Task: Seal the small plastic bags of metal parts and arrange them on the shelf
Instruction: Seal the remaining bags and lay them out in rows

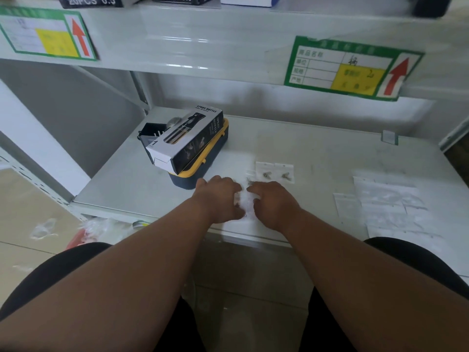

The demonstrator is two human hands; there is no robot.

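Observation:
A small clear plastic bag (245, 202) lies on the grey shelf (317, 153) near its front edge, between my two hands. My left hand (220, 199) pinches its left side with curled fingers and thumb. My right hand (274, 205) pinches its right side the same way. What the bag holds is blurred and mostly hidden by my fingers. Just behind my right hand, two small bags (275, 173) lie flat side by side, each with a metal part inside.
A black-and-white spray bottle box (186, 138) rests on a yellow-lidded dark case (203, 171) at the left of the shelf. Several empty clear bags (388, 204) are spread at the right. An upper shelf with green labels (350, 69) hangs overhead.

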